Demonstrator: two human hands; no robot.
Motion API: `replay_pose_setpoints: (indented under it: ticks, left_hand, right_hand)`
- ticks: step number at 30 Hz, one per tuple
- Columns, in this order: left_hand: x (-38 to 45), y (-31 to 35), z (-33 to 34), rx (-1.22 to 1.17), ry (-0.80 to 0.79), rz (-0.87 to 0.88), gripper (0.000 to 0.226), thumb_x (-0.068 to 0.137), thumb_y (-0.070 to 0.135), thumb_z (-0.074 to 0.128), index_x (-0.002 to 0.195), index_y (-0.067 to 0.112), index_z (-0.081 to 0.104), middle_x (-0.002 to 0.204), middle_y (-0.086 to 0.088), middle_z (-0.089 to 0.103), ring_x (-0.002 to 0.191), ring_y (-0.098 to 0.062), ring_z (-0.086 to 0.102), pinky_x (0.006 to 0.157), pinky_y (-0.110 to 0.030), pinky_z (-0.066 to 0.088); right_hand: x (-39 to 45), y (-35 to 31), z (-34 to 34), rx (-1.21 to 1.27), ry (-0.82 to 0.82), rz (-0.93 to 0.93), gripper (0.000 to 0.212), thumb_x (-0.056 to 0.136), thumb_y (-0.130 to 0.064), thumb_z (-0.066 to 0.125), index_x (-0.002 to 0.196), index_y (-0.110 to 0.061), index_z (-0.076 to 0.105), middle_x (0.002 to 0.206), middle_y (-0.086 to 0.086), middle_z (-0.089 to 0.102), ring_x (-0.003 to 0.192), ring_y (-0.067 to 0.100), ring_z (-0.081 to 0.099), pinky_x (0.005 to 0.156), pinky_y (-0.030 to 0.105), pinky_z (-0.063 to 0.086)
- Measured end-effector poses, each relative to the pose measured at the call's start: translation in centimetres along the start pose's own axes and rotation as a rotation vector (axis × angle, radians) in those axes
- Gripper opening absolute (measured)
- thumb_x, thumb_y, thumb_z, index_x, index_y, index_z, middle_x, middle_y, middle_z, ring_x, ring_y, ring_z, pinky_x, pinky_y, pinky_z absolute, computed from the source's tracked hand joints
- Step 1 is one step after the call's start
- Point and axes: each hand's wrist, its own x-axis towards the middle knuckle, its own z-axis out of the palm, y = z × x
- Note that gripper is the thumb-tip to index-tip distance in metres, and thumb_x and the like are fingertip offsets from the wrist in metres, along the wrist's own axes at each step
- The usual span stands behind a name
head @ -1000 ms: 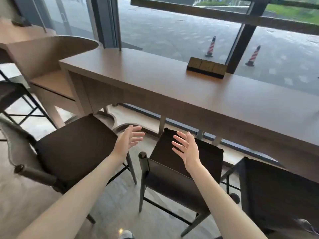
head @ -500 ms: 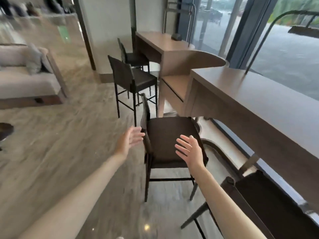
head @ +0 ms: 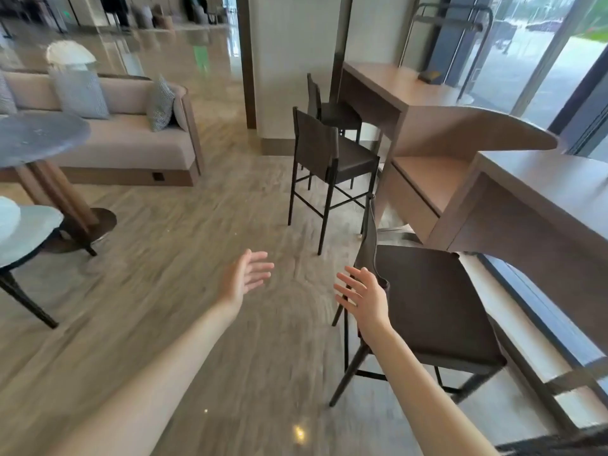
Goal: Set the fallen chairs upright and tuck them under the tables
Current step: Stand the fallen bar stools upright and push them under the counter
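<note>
Polished lobby floor [head: 171, 291] stretched left toward a sofa [head: 131, 136] while both the left hand [head: 245, 279] and right hand [head: 365, 299] hung wide and empty, the near chair [head: 427, 304] upright at the counter [head: 543, 205], so finding a fallen one probably came next.

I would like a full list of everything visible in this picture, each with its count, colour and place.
dark tall chairs with black legs: three, all upright; one near right, two farther by the counters.
long wooden counter tables: two, brown, along the right windows.
low wooden shelf: one, brown, between the counters.
beige upholstered sofa: one, back left, with grey cushions.
round grey-topped tables: two, left edge.
glossy wood-look floor: brown, centre.
left hand: bare, fingers straight, over the floor.
right hand: bare, fingers spread, in front of the near chair's backrest.
</note>
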Motion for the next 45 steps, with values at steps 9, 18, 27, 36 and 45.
replay_pose_setpoints:
  ticks: [9, 18, 27, 36, 45]
  left_hand:
    - [7.9, 3.7, -1.9, 0.034, -0.110, 0.033, 0.045, 0.104, 0.038, 0.026, 0.114, 0.012, 0.060, 0.103, -0.009, 0.068, 0.090, -0.019, 0.064, 0.089, -0.031, 0.048]
    - [12.8, 6.8, 6.0, 0.208, -0.331, 0.222, 0.027, 0.099, 0.033, 0.044, 0.112, 0.019, 0.064, 0.106, -0.005, 0.071, 0.101, -0.020, 0.066, 0.096, -0.037, 0.050]
    - [19.6, 8.3, 16.9, 1.040, -0.726, 0.794, 0.045, 0.089, 0.034, 0.063, 0.133, 0.027, 0.054, 0.127, 0.011, 0.059, 0.119, -0.004, 0.051, 0.098, -0.022, 0.041]
    - [26.5, 5.4, 24.5, 1.342, -1.084, 1.111, 0.051, 0.083, 0.022, 0.063, 0.134, 0.020, 0.053, 0.124, 0.002, 0.060, 0.116, -0.015, 0.054, 0.099, -0.031, 0.045]
    - [30.1, 2.0, 28.2, 1.441, -1.479, 1.074, 0.061, 0.069, 0.014, 0.058, 0.130, 0.021, 0.057, 0.127, 0.005, 0.055, 0.117, -0.015, 0.049, 0.100, -0.028, 0.039]
  right_hand:
    - [3.3, 1.0, 3.1, 0.107, 0.137, -0.032, 0.032, 0.101, -0.030, 0.045, 0.114, -0.011, 0.066, 0.110, 0.009, 0.071, 0.101, 0.028, 0.068, 0.091, 0.043, 0.053]
    - [5.5, -1.0, -0.3, 0.027, 0.325, -0.210, 0.026, 0.095, -0.018, 0.059, 0.118, -0.008, 0.065, 0.106, 0.009, 0.072, 0.097, 0.024, 0.070, 0.091, 0.041, 0.055]
    - [11.7, -4.6, -4.2, -0.378, 0.445, -0.408, 0.028, 0.091, -0.017, 0.065, 0.117, -0.026, 0.065, 0.113, -0.008, 0.068, 0.098, 0.006, 0.067, 0.089, 0.029, 0.056]
    - [16.6, -6.5, -6.9, -1.162, 0.492, -0.508, 0.043, 0.092, -0.025, 0.059, 0.135, -0.025, 0.052, 0.134, -0.009, 0.054, 0.123, 0.009, 0.049, 0.101, 0.023, 0.041]
    - [17.0, -5.5, -8.5, -1.190, 0.660, -0.332, 0.043, 0.095, -0.027, 0.054, 0.137, -0.022, 0.050, 0.136, -0.007, 0.053, 0.124, 0.012, 0.050, 0.102, 0.026, 0.043]
